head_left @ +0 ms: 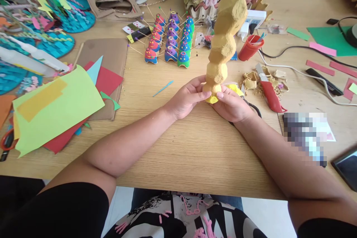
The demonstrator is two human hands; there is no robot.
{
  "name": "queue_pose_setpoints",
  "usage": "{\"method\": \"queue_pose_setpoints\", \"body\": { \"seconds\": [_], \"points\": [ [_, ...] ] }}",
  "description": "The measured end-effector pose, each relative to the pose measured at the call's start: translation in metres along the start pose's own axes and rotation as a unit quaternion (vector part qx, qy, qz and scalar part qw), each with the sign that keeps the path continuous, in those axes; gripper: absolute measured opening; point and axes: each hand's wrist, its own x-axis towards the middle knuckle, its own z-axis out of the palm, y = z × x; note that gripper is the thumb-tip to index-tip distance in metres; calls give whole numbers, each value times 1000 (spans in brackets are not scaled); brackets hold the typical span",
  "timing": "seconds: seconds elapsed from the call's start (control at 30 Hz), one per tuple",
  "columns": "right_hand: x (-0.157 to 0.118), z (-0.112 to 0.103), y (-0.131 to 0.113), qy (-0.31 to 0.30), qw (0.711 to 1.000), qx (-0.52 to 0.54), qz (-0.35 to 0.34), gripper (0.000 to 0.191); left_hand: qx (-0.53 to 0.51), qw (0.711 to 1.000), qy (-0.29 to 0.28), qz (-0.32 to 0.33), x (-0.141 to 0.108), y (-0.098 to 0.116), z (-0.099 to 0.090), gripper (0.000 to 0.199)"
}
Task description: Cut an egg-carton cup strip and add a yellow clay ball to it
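A long strip of yellow egg-carton cups (226, 46) stands upright above the table, its top running out of view. Its lower end has a brighter yellow cup. My left hand (192, 96) grips that end from the left, thumb at the front. From the right, my right hand (232, 104) pinches the same end, with its thumb on the bright yellow part. Behind the right hand lies a bright yellow piece (234, 89), partly covered, beside a dark-handled tool (252, 107) that I cannot make out fully.
Egg-carton caterpillars (172, 39) with pin feelers stand behind my hands. A red-handled knife (270, 91) lies at right among carton scraps, near a red cup (251, 47) and cables. Coloured paper (60, 106) and cardboard (104, 54) lie left. A blue stick (163, 88) lies nearby.
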Motion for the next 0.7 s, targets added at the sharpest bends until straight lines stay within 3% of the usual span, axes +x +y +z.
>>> {"method": "queue_pose_setpoints", "body": {
  "seconds": [0.43,0.7],
  "points": [
    [1,-3,5,10,1000,-7,-6,44,56,998,-16,40,3,-4,-2,47],
    [0,7,-5,-5,1000,3,-3,41,44,999,4,17,1,0,-3,60]
  ]
}}
